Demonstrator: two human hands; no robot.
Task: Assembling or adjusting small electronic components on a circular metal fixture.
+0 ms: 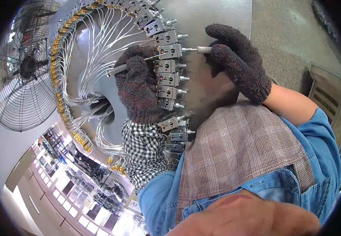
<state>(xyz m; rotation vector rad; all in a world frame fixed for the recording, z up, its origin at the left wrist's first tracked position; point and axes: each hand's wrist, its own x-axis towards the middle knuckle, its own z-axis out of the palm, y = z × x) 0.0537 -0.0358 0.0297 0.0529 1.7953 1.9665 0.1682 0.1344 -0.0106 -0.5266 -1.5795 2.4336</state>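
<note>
In dark knitted gloves, both my hands are at a curved row of small metal boxes (168,80), each with a spindle pointing right. My left hand (137,84) is closed round a grey-handled screwdriver (119,70); its thin shaft reaches to the face of one metal box (169,51). My right hand (239,61) pinches the grey handle of a slim driver-like tool (204,50) between thumb and fingers. That tool's metal shaft lines up with the same box's spindle; whether they touch is unclear. Thin silvery lines (103,33) run left from the boxes.
The row stands on a round metal table (214,11) with a dark central hole (101,108). Yellow pieces (54,63) line its far-left rim, joined to the silvery lines. A large wire-caged fan (28,67) stands left. At right is a wooden crate-like object (328,94).
</note>
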